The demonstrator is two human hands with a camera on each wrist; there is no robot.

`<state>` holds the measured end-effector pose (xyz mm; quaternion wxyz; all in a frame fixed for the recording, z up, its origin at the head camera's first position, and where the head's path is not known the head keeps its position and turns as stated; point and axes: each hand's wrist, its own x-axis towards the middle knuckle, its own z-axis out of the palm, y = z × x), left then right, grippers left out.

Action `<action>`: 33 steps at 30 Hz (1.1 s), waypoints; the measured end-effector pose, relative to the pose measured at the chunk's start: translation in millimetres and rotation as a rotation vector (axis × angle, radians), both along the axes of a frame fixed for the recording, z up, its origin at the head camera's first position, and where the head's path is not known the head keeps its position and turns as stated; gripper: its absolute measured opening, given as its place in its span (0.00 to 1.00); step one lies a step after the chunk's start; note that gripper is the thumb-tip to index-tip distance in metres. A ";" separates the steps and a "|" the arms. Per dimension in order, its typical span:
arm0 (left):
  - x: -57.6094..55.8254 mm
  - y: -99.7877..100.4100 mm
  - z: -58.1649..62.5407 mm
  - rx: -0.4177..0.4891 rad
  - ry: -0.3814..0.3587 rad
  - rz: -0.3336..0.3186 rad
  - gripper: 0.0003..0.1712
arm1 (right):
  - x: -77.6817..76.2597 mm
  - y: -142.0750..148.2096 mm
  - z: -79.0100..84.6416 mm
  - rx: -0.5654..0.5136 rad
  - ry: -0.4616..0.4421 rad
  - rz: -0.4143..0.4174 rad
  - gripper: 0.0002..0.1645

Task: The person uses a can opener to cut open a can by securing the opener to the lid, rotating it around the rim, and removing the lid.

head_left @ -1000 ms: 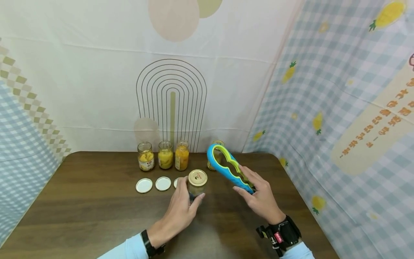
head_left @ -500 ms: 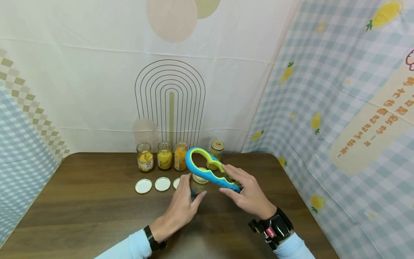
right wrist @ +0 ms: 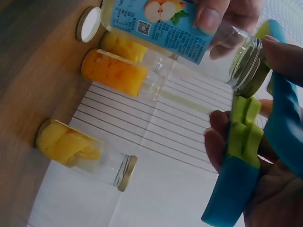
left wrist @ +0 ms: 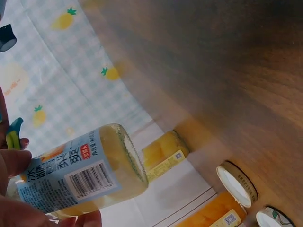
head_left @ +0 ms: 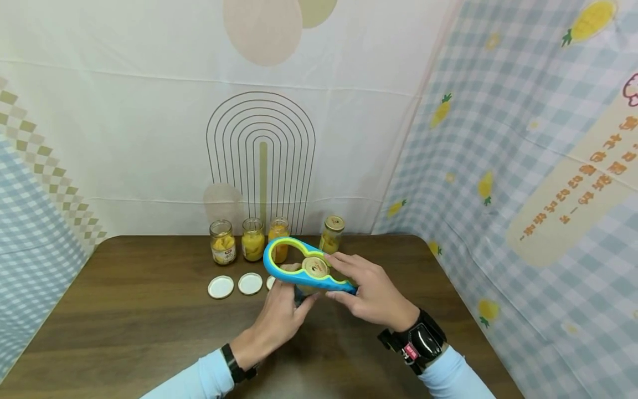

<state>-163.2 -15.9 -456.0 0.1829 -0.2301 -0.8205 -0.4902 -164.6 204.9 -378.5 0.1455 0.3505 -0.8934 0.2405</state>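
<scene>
My left hand [head_left: 279, 316] grips a glass jar with a blue fruit label [left wrist: 75, 175], its base raised off the table. On top is a gold lid [head_left: 315, 267]. A blue and lime-green jar opener [head_left: 294, 277] is held in my right hand [head_left: 374, 288], its handles between thumb and fingers. In the head view the lid shows through the opener's smaller opening, between its scalloped arms. The right wrist view has the lid's edge against the green grooves [right wrist: 244, 127]; how firmly they touch cannot be told.
Three lidless jars of yellow and orange fruit, one of them [head_left: 224, 244] leftmost, stand along the table's back edge. A lidded jar [head_left: 331, 235] stands right of them. White-lined lids, such as the left one [head_left: 221, 287], lie before the jars. Cloth walls border the table [head_left: 149, 321].
My right hand has brought the jar opener leftward and slightly down, from beside the held jar to over its lid. The left hand has stayed nearly still with the jar.
</scene>
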 end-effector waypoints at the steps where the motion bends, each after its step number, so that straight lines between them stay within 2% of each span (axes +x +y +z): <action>1: -0.1 -0.2 0.1 0.008 0.002 -0.005 0.35 | 0.5 -0.5 0.4 0.015 0.002 -0.006 0.42; 6: -1.0 -0.7 0.1 0.028 -0.011 -0.022 0.35 | 0.7 -1.3 -1.3 0.047 0.013 -0.018 0.42; 13: -1.1 -0.8 -0.1 0.034 -0.031 -0.028 0.36 | 0.9 0.1 -4.5 0.031 0.033 -0.006 0.42; 20: -4.0 -6.7 -0.7 0.008 -0.045 -0.091 0.35 | 0.9 2.1 -5.3 0.029 0.015 0.005 0.42; 25: -8.0 -16.5 0.9 -0.020 -0.036 -0.180 0.35 | 1.4 4.3 -3.1 0.036 -0.009 0.032 0.41; 33: -18.8 -33.9 2.6 -0.017 0.023 -0.443 0.33 | 3.3 8.7 2.8 0.022 -0.085 0.078 0.42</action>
